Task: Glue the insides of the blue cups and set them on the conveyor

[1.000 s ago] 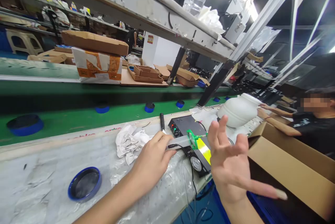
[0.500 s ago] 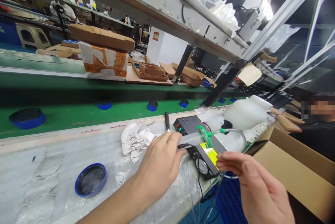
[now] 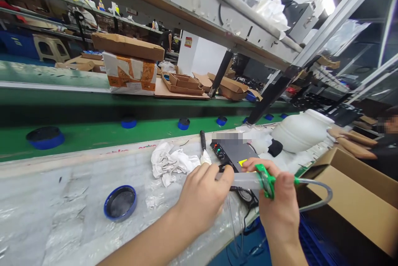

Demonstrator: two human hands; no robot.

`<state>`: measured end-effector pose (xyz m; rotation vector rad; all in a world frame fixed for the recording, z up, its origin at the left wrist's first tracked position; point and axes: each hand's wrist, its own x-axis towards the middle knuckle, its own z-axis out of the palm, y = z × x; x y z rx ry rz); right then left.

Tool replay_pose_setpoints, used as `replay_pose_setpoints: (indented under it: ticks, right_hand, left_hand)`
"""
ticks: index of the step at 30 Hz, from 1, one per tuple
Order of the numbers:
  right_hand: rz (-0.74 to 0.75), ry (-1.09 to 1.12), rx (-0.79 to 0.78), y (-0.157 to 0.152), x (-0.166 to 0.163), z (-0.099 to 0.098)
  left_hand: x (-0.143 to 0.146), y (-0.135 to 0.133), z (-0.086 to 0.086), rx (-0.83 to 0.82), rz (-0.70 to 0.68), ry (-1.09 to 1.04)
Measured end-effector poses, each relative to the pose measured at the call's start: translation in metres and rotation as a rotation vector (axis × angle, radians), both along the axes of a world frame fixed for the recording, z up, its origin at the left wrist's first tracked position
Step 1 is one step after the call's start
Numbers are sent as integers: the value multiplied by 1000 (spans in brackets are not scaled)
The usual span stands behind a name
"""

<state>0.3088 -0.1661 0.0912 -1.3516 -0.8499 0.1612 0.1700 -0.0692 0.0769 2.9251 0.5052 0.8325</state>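
Note:
My left hand [image 3: 202, 195] grips the near end of a clear syringe-like dispenser barrel [image 3: 245, 180] above the bench edge. My right hand [image 3: 278, 204] is closed around the barrel's other end at its green clip [image 3: 266, 181], where a grey hose [image 3: 317, 199] loops off to the right. Under the hands lies a black control box [image 3: 231, 152] with small knobs, a gauge and a yellow label. A crumpled white rag [image 3: 171, 161] lies just left of my left hand. A blue-rimmed lid [image 3: 120, 203] rests on the plastic-covered bench [image 3: 62, 208].
A white plastic jug [image 3: 303, 131] lies on its side behind the box. An open cardboard box [image 3: 357, 199] stands at right, with another person's arms [image 3: 351, 146] beyond it. Several blue caps [image 3: 45, 137] sit on the green conveyor [image 3: 93, 133]. Cartons [image 3: 130, 71] and a shelf are behind.
My right hand, spread open in the air a second ago, came down and closed on the green-clipped end of the barrel. The left hand kept its hold.

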Motion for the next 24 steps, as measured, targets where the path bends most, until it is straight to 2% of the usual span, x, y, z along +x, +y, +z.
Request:
replay_pose_setpoints:
  ticks: [4, 7, 13, 16, 19, 24]
  right_hand:
    - [299, 262, -20, -1, 8, 0]
    - [441, 489, -50, -2, 8, 3]
    - [390, 781, -25, 1, 3, 4]
    - [360, 831, -23, 1, 2, 4]
    - [343, 824, 46, 0, -1, 2]
    - [483, 608, 154, -1, -6, -1]
  left_hand:
    - [-6, 4, 18, -55, 42, 182]
    - [-11, 8, 31, -80, 93, 225]
    - [-17, 16, 43, -187, 63, 216]
    - [-19, 16, 42, -197, 48, 202]
    - [-20, 15, 41, -210, 46, 158]
    - [-22, 10, 44, -206, 30, 122]
